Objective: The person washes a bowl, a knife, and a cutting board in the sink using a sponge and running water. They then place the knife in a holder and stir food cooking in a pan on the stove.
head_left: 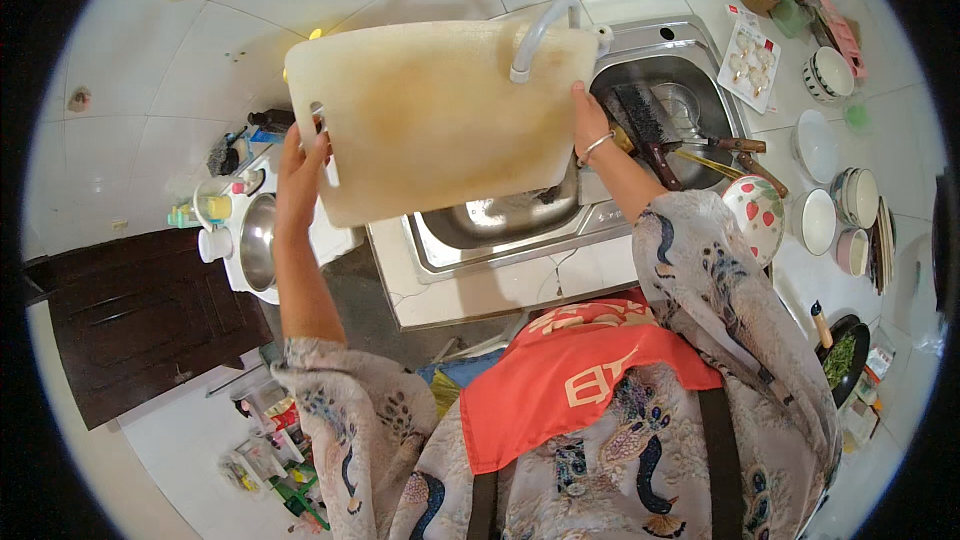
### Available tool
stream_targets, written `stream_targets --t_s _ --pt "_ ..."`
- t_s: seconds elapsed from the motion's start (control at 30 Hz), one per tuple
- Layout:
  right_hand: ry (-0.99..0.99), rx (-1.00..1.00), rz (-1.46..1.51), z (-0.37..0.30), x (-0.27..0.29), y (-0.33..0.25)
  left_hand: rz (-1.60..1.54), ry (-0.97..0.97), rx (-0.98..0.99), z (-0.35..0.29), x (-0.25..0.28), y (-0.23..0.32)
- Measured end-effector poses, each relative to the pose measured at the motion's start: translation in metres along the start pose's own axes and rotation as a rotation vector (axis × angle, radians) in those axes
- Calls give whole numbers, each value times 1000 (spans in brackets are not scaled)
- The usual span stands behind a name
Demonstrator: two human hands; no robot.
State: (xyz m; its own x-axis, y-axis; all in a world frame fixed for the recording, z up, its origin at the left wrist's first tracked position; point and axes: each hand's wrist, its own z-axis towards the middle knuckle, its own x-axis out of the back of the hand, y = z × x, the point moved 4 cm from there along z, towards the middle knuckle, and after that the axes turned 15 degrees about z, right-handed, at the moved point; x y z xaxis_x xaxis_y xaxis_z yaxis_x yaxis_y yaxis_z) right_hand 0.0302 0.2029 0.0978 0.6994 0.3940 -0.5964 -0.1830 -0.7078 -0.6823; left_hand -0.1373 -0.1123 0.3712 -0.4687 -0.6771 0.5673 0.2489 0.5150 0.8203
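Above the steel sink (425,258), I hold a large pale cutting board (440,125) by its two short sides. My left hand (303,172) is closed on the left end, by the slot handle. At the right end, my right hand (591,128) grips the edge, a bracelet on its wrist. The grey faucet spout (530,48) overlaps the board's upper right part; I see no water running from it. Brown stains mark the board's face, which covers much of the left basin. Cleavers or knives (665,168) with wooden handles and a dark brush-like thing lie in the right basin.
Right of the sink stand a strawberry-patterned bowl (755,208), several white bowls (815,147), a pack of mushrooms (748,65) and a pan with greens (848,355). A metal basin (259,242) sits on a white surface at left, near a dark wooden door (150,305).
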Motion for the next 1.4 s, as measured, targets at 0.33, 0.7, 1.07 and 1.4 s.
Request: stream_targets --t_s 0.33,0.7,1.07,1.4 --pt "-344 278 -953 12 -72 8 -208 57 222 -110 -18 40" --pt "-295 392 -1686 47 -86 -76 -509 250 302 -120 -55 28" --pt "-162 667 -1523 0 -66 -58 -494 346 339 -130 -52 25" --pt "-561 -106 -1056 -40 -45 75 -439 314 390 -160 -22 -10"
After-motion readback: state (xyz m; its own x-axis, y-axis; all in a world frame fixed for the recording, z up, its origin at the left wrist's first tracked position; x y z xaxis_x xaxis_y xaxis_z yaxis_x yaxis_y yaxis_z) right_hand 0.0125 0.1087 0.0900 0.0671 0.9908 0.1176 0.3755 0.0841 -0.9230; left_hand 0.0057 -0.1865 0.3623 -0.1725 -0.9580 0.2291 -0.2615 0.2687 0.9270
